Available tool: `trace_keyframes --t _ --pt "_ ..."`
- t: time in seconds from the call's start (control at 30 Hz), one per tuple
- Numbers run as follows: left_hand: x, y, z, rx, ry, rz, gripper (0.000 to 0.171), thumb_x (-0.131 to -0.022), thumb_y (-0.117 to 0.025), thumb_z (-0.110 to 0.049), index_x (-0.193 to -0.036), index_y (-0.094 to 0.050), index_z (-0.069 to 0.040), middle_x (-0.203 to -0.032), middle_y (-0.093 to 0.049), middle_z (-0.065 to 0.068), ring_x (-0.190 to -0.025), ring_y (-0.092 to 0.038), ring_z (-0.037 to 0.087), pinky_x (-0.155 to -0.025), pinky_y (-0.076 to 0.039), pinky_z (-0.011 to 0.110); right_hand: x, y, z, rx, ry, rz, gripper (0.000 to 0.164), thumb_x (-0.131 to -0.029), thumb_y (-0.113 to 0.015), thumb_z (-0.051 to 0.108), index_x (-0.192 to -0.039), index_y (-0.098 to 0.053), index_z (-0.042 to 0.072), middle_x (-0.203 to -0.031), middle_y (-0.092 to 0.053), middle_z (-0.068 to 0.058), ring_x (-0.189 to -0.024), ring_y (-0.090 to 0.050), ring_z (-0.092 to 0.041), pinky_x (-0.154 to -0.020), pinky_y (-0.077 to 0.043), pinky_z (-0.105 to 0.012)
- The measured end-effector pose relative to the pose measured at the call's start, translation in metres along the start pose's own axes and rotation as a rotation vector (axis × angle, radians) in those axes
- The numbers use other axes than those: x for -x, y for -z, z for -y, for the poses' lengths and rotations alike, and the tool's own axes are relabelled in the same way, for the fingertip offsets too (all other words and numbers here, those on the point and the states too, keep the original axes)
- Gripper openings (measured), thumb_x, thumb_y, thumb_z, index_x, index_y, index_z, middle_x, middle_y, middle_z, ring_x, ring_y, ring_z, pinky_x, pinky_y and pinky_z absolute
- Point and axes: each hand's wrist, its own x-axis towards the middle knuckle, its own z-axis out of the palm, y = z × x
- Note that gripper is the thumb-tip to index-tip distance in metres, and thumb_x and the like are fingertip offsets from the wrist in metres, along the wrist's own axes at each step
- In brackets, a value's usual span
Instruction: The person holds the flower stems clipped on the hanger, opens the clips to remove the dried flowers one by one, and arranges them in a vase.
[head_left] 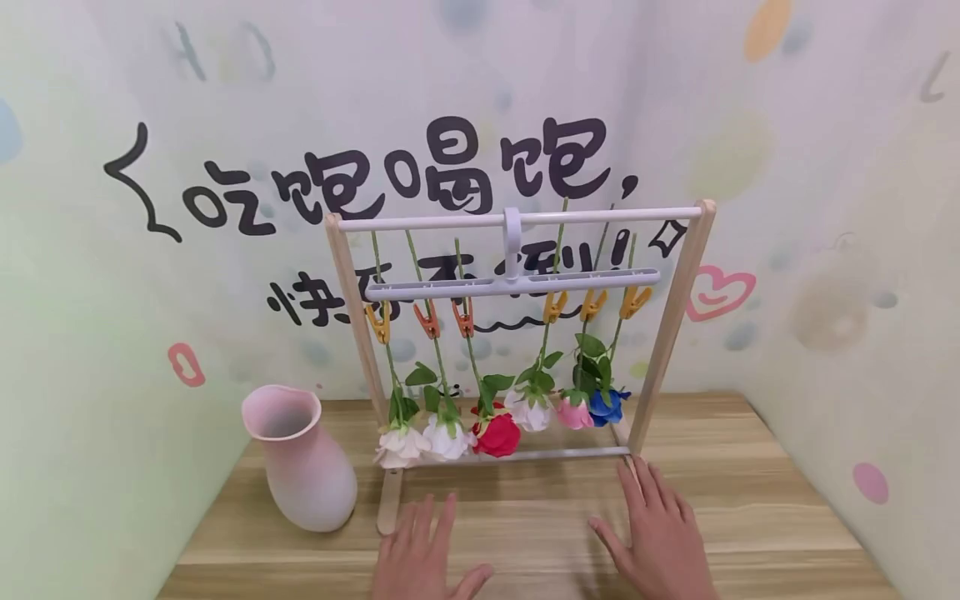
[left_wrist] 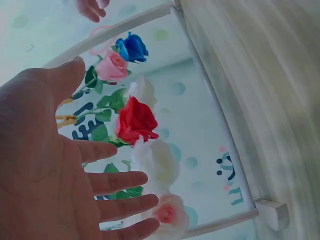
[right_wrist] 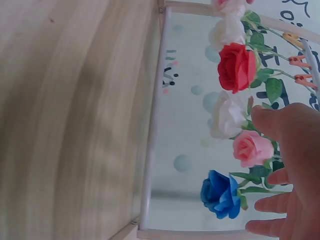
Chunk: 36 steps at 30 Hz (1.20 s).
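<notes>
Several artificial roses hang heads down from a white clip hanger [head_left: 450, 289], each stem pinched in a yellow or orange clip [head_left: 427, 319]. A red rose [head_left: 497, 431] is near the middle, with white roses [head_left: 448, 438] around it. Toward the right end are a pink rose [head_left: 575, 412] and a blue rose [head_left: 606, 408]. My left hand [head_left: 417, 557], fingers spread and straight, is by the rack's front left foot. My right hand [head_left: 660, 537] lies likewise spread near the right foot. Neither hand holds anything.
The hanger hooks over the top bar of a wooden rack [head_left: 670, 333] with white rods. A pink and white vase [head_left: 313, 467] stands left of it on the wood-grain table [head_left: 765, 500]. Behind rises a wall [head_left: 810, 208] printed with black lettering.
</notes>
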Motion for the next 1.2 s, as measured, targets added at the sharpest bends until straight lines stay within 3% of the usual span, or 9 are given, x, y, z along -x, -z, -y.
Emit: trace_keyframes --t 0.27,0.53,0.77,0.9,1.07,1.2 --pt "-0.011 0.010 -0.020 0.033 -0.031 -0.030 0.092 -0.085 -0.039 -0.083 -0.145 -0.046 -0.012 -0.136 -0.057 0.016 -0.124 -0.054 0.037 -0.093 -0.046 0.058 -0.020 0.014 -0.009 -0.025 0.011 -0.064 0.081 -0.080 -0.077 0.046 -0.140 -0.049 0.000 -0.141 -0.050 -0.025 -0.129 -0.047 -0.044 -0.094 -0.045 -0.062" --pt "-0.024 0.008 -0.042 0.056 -0.145 -0.177 0.081 -0.091 -0.045 -0.072 -0.144 -0.048 -0.010 -0.135 -0.058 0.011 -0.120 -0.058 0.030 -0.091 -0.051 0.050 -0.038 0.024 -0.017 -0.041 0.025 -0.146 0.080 -0.078 -0.079 0.040 -0.138 -0.049 -0.005 -0.139 -0.051 -0.025 -0.124 -0.050 -0.044 -0.089 -0.046 -0.063" --pt "-0.040 0.016 -0.062 0.068 -0.201 -0.186 0.076 -0.094 -0.045 -0.068 -0.146 -0.045 -0.012 -0.136 -0.058 0.009 -0.120 -0.057 0.029 -0.091 -0.050 0.050 -0.059 0.024 -0.019 -0.105 0.005 -0.237 0.076 -0.079 -0.080 0.035 -0.137 -0.050 -0.005 -0.135 -0.054 -0.026 -0.111 -0.059 -0.047 -0.083 -0.049 -0.063" --pt "-0.053 0.022 -0.074 0.042 -0.266 -0.261 0.074 -0.094 -0.050 -0.064 -0.144 -0.047 -0.010 -0.134 -0.060 0.008 -0.118 -0.060 0.028 -0.091 -0.052 0.048 -0.077 0.022 -0.022 -0.162 0.000 -0.281 0.069 -0.083 -0.077 0.029 -0.135 -0.049 -0.006 -0.127 -0.059 -0.029 -0.101 -0.063 -0.047 -0.076 -0.052 -0.061" --pt "-0.070 0.028 -0.087 -0.003 -0.323 -0.385 0.071 -0.093 -0.054 -0.063 -0.141 -0.051 -0.011 -0.129 -0.063 0.009 -0.113 -0.063 0.026 -0.087 -0.054 0.044 -0.102 0.014 -0.027 -0.284 -0.082 -0.220 0.059 -0.092 -0.069 0.023 -0.137 -0.046 -0.007 -0.124 -0.059 -0.030 -0.101 -0.063 -0.047 -0.074 -0.053 -0.060" --pt "-0.079 0.033 -0.097 0.010 -0.335 -0.415 0.072 -0.092 -0.054 -0.063 -0.142 -0.049 -0.012 -0.130 -0.063 0.011 -0.113 -0.063 0.027 -0.084 -0.055 0.044 -0.120 0.008 -0.030 -0.347 -0.150 -0.171 0.055 -0.096 -0.063 0.024 -0.139 -0.045 -0.007 -0.130 -0.057 -0.029 -0.106 -0.062 -0.047 -0.081 -0.052 -0.061"
